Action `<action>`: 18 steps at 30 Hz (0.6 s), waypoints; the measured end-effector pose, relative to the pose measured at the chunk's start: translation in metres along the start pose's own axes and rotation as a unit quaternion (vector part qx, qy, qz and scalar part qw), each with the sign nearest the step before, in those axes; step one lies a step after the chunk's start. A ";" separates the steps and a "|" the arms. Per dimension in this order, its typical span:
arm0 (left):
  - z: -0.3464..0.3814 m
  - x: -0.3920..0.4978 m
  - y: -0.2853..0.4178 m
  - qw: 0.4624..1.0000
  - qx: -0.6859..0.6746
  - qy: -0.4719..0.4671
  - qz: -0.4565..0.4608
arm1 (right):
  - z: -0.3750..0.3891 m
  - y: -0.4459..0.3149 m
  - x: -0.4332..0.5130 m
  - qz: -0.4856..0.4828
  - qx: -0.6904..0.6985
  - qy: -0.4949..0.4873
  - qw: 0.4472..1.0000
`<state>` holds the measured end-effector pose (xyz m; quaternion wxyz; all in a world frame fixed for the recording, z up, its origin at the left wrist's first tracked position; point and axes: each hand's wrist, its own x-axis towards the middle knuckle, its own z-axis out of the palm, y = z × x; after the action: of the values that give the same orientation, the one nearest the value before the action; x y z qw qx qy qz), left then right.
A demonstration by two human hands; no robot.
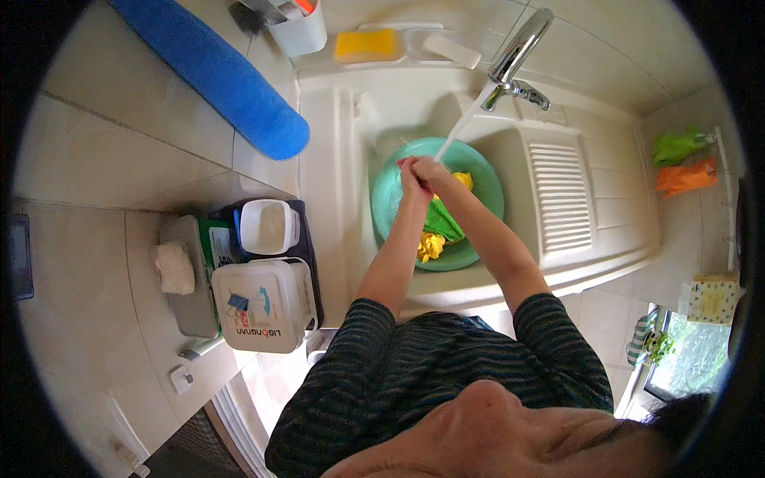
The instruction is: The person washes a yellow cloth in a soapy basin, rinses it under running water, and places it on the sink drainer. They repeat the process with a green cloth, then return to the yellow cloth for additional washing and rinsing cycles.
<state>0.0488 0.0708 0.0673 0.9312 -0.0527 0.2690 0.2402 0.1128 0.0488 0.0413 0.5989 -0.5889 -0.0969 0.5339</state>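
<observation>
My left hand (411, 179) and my right hand (431, 169) are clasped together over a green plastic basin (491, 242). A stream of water (465, 126) runs from the chrome faucet (515, 51) and comes down at my right hand. The fingers overlap, so whether anything lies between the palms is hidden. Beneath my forearms, a green cloth (443, 221) rests in the basin. Crumpled yellow fabric (431, 246) shows beside it, and more yellow shows near my right wrist. Water with some foam is visible at the basin's left side.
The basin stands in a cream sink (334, 179) with a ribbed washboard (560, 197) at its right. Behind are a yellow sponge (366, 45) and a white bar (452, 50). Lidded white tub (257, 308) and open white container (266, 227) stand left. A blue ironing board (221, 77) leans there.
</observation>
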 end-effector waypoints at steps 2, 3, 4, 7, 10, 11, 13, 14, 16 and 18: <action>0.009 -0.005 -0.009 0.996 0.010 -0.050 0.071 | -0.009 -0.002 0.002 -0.015 0.208 -0.032 0.978; 0.014 -0.010 -0.015 0.993 0.015 -0.055 0.100 | -0.011 -0.004 0.003 -0.026 0.258 -0.042 0.965; 0.016 -0.019 -0.029 0.992 0.047 -0.066 0.100 | -0.012 -0.007 0.004 -0.035 0.310 -0.051 0.949; 0.020 -0.018 -0.033 0.995 0.016 -0.064 -0.072 | -0.011 -0.014 -0.001 -0.130 0.112 -0.012 0.985; -0.003 -0.013 -0.009 0.943 0.325 0.072 0.017 | -0.016 -0.015 -0.022 -0.151 -0.238 0.025 0.959; -0.015 -0.014 0.002 0.889 0.438 0.123 0.054 | -0.019 -0.011 -0.032 -0.189 -0.363 0.066 0.910; -0.042 -0.025 0.028 0.686 0.684 0.115 0.219 | -0.031 0.001 -0.058 -0.273 -0.585 0.099 0.757; -0.053 -0.035 0.035 0.611 0.742 0.099 0.258 | -0.038 0.009 -0.072 -0.286 -0.564 0.007 0.775; -0.073 -0.064 0.039 0.454 0.842 0.096 0.276 | -0.041 0.034 -0.101 -0.280 -0.585 -0.110 0.754; -0.082 -0.088 0.029 0.401 0.880 0.131 0.217 | -0.037 0.056 -0.123 -0.220 -0.635 -0.161 0.723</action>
<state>-0.0693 0.0405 0.0449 0.3326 0.8253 0.4531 0.0548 0.0609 -0.0809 0.0486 0.1612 -0.6984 -0.6352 0.2877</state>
